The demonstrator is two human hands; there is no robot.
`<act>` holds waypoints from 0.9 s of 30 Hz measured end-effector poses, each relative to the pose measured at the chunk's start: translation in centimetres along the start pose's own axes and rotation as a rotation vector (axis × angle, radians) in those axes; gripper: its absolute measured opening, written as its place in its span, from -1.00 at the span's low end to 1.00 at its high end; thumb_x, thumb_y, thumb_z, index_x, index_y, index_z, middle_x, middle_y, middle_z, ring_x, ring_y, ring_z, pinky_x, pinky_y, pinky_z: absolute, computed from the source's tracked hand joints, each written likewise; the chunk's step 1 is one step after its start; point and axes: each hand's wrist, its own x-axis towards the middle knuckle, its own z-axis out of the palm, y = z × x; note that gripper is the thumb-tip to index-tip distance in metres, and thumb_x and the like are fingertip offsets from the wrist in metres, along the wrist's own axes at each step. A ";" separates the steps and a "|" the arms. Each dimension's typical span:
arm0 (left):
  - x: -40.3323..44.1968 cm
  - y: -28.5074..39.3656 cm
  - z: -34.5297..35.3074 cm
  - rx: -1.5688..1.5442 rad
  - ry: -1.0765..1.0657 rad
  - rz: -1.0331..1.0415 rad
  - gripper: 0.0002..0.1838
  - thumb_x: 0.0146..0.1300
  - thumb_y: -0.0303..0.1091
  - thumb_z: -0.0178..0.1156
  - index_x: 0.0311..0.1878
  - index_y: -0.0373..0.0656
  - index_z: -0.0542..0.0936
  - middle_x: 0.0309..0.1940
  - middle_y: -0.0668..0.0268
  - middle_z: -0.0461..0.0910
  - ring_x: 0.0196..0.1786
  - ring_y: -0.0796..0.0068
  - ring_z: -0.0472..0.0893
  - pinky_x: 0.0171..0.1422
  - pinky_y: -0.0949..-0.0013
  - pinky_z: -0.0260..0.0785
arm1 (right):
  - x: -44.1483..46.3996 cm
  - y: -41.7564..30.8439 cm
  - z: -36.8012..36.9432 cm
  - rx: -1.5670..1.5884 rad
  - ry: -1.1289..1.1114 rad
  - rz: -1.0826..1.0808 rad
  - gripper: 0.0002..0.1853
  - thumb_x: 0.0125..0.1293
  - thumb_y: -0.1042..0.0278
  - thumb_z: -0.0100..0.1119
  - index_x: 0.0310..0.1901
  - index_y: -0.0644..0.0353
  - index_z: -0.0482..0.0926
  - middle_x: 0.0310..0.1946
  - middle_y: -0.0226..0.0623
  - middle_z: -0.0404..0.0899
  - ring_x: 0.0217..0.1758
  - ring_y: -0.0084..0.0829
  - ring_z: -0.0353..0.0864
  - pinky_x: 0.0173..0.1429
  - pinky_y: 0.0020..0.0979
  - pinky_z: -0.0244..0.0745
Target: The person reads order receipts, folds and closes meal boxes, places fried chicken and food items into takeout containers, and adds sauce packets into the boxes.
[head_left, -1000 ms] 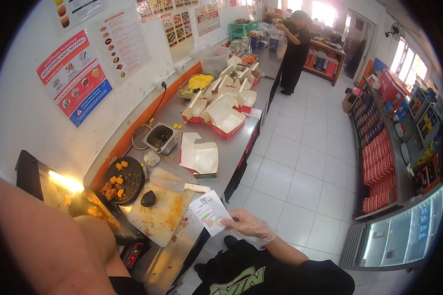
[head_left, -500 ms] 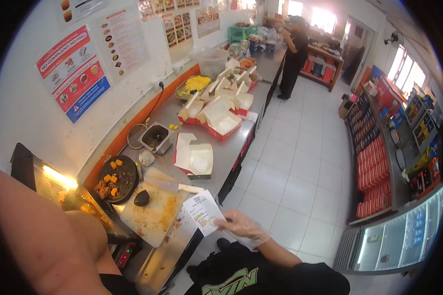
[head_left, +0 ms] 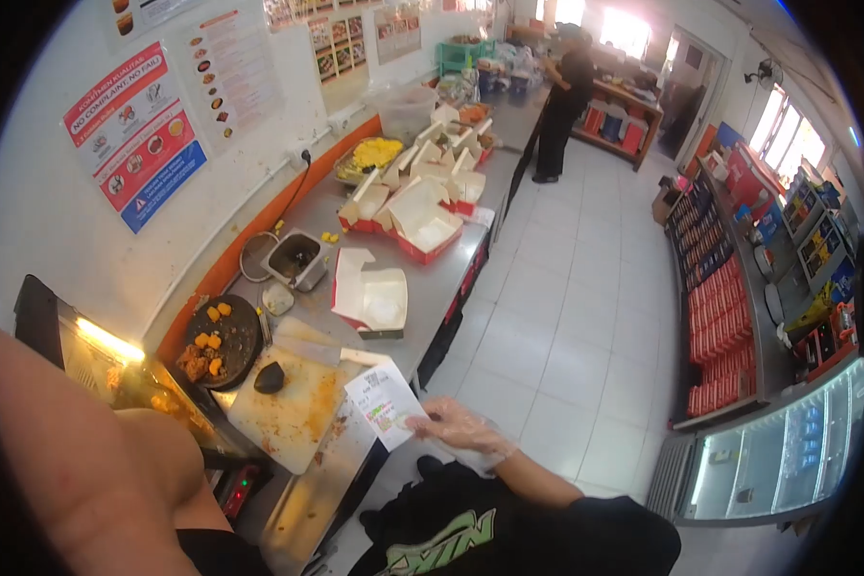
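Note:
My right hand [head_left: 459,424], in a clear plastic glove, pinches a printed white receipt [head_left: 387,403] by its lower right edge, over the front edge of the counter. Colored marks show on the paper. Just beyond it, a kitchen knife [head_left: 328,352] with a pale handle lies across the top of a stained white cutting board [head_left: 302,408]. A small black object [head_left: 270,378] rests on the board. My left arm [head_left: 96,442] fills the lower left, close to the camera, and its hand is out of view.
A dark round pan [head_left: 238,338] holds orange fried pieces. Beside it stand a metal container [head_left: 298,260] and an open food box [head_left: 370,296]. Several boxes with rice [head_left: 422,223] are farther back. A person in dark clothes [head_left: 559,106] stands at the counter's far end. Shelves [head_left: 720,326] line the right.
My view has shifted slightly, so the counter sits a little lower and farther left. The receipt stays in my right hand, tilted a bit differently.

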 end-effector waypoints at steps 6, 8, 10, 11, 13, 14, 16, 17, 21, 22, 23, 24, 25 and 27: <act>-8.9 -0.2 2.5 -0.092 0.098 -0.414 -0.17 0.07 0.12 0.23 0.25 -0.29 0.25 0.24 -0.15 0.24 0.30 0.04 0.28 0.38 0.08 0.06 | 0.4 2.1 0.4 0.113 -0.002 -0.022 -0.60 0.32 0.11 0.08 -0.14 0.38 0.57 -0.37 -0.29 0.58 -0.31 -0.56 0.48 -0.17 -0.48 0.42; -18.4 3.7 3.2 -0.293 -0.131 -1.014 -0.15 0.09 -0.04 0.29 0.30 -0.37 0.17 0.27 0.05 0.22 0.34 0.14 0.20 0.42 0.17 -0.05 | 0.1 2.2 0.7 0.150 0.049 -0.044 -0.60 0.32 0.11 0.07 -0.13 0.38 0.57 -0.36 -0.29 0.57 -0.31 -0.55 0.47 -0.17 -0.48 0.41; -25.7 9.8 5.2 -0.520 -0.215 -1.609 -0.16 0.18 -0.02 0.22 0.34 -0.33 0.08 0.29 0.08 0.20 0.38 0.24 0.16 0.43 0.22 -0.07 | -0.3 0.8 0.7 0.154 0.195 -0.089 -0.68 0.33 0.20 0.03 -0.24 0.35 0.57 -0.52 -0.39 0.46 -0.46 -0.60 0.37 -0.34 -0.50 0.31; -28.5 12.2 5.0 -0.498 -0.210 -1.610 -0.16 0.18 -0.02 0.22 0.34 -0.33 0.08 0.29 0.08 0.20 0.38 0.24 0.16 0.43 0.22 -0.07 | -0.3 0.9 1.0 0.147 0.181 -0.061 -0.68 0.33 0.18 0.02 -0.21 0.33 0.58 -0.50 -0.33 0.50 -0.44 -0.56 0.42 -0.30 -0.47 0.35; -32.3 16.5 3.8 -1.307 -0.024 -2.216 -0.29 0.29 -0.14 0.10 0.37 -0.26 0.06 0.25 0.06 0.29 0.31 0.23 0.30 0.38 0.22 0.12 | -0.3 0.1 0.9 0.023 0.054 -0.011 -0.65 0.33 0.15 0.04 -0.20 0.34 0.58 -0.46 -0.34 0.52 -0.39 -0.55 0.44 -0.24 -0.46 0.38; -31.7 17.7 3.2 -1.426 0.089 -2.198 -0.33 0.31 -0.17 0.07 0.36 -0.25 0.08 0.23 0.05 0.33 0.25 0.23 0.36 0.32 0.22 0.22 | 0.2 -0.1 1.3 -0.100 -0.073 0.031 -0.62 0.32 0.11 0.06 -0.18 0.35 0.58 -0.43 -0.34 0.54 -0.34 -0.54 0.46 -0.19 -0.46 0.41; -31.0 18.6 1.7 -1.396 0.314 -2.274 -0.47 0.35 -0.24 -0.02 0.32 -0.25 0.19 0.13 0.05 0.44 0.14 0.22 0.49 0.15 0.23 0.41 | 2.6 3.6 3.5 -0.080 -0.374 0.043 -0.66 0.32 0.17 0.06 -0.29 0.36 0.59 -0.50 -0.37 0.52 -0.36 -0.53 0.47 -0.24 -0.46 0.41; -31.6 18.9 0.7 -1.301 0.456 -2.298 -0.54 0.36 -0.29 -0.07 0.28 -0.25 0.25 0.09 0.05 0.47 0.11 0.24 0.51 0.12 0.24 0.43 | 3.5 3.0 4.4 -0.164 -0.412 0.088 -0.70 0.31 0.23 0.06 -0.32 0.35 0.59 -0.52 -0.38 0.51 -0.37 -0.54 0.47 -0.26 -0.47 0.40; -30.9 22.0 -7.7 -0.825 0.868 -2.201 -0.56 0.33 -0.40 -0.10 0.27 -0.27 0.24 0.04 0.02 0.49 0.09 0.17 0.51 0.17 0.22 0.39 | 7.2 4.0 10.6 -0.235 -0.676 0.061 -0.80 0.29 0.35 0.07 -0.35 0.33 0.57 -0.51 -0.38 0.52 -0.39 -0.57 0.47 -0.29 -0.53 0.38; -31.1 22.7 -9.7 -0.729 0.913 -2.102 -0.56 0.33 -0.40 -0.11 0.27 -0.27 0.24 0.01 0.04 0.50 0.07 0.19 0.52 0.16 0.22 0.39 | 7.9 3.7 12.4 -0.260 -0.745 0.052 -0.80 0.29 0.35 0.07 -0.35 0.33 0.57 -0.51 -0.38 0.52 -0.39 -0.57 0.47 -0.29 -0.53 0.38; -29.8 23.4 -12.5 -0.635 0.999 -2.049 -0.53 0.31 -0.40 -0.09 0.29 -0.25 0.23 -0.02 0.07 0.51 0.07 0.22 0.52 0.19 0.19 0.37 | 8.6 3.3 14.4 -0.244 -0.719 0.012 -0.79 0.26 0.33 0.11 -0.31 0.33 0.58 -0.52 -0.36 0.54 -0.43 -0.58 0.48 -0.29 -0.54 0.39; -29.4 24.3 -15.5 -0.604 1.015 -2.025 -0.53 0.31 -0.40 -0.09 0.29 -0.25 0.23 -0.02 0.07 0.51 0.07 0.22 0.52 0.19 0.19 0.37 | 9.7 3.2 16.8 -0.219 -0.675 -0.028 -0.78 0.23 0.30 0.15 -0.28 0.33 0.60 -0.52 -0.33 0.57 -0.46 -0.59 0.49 -0.30 -0.55 0.40; -28.6 25.6 -17.9 -0.461 1.086 -1.996 -0.52 0.31 -0.38 -0.07 0.29 -0.24 0.23 -0.02 0.07 0.51 0.07 0.23 0.52 0.18 0.19 0.37 | 10.9 3.0 18.6 -0.335 -0.695 -0.109 -0.78 0.24 0.31 0.14 -0.23 0.32 0.59 -0.50 -0.29 0.58 -0.48 -0.57 0.50 -0.31 -0.53 0.41; -27.5 28.0 -22.1 -0.344 1.140 -1.965 -0.51 0.31 -0.36 -0.05 0.30 -0.22 0.22 -0.02 0.07 0.52 0.07 0.24 0.52 0.18 0.20 0.38 | 12.3 -0.3 23.8 -0.456 -0.706 -0.344 -0.77 0.23 0.33 0.14 -0.17 0.29 0.58 -0.45 -0.23 0.61 -0.47 -0.51 0.54 -0.29 -0.47 0.44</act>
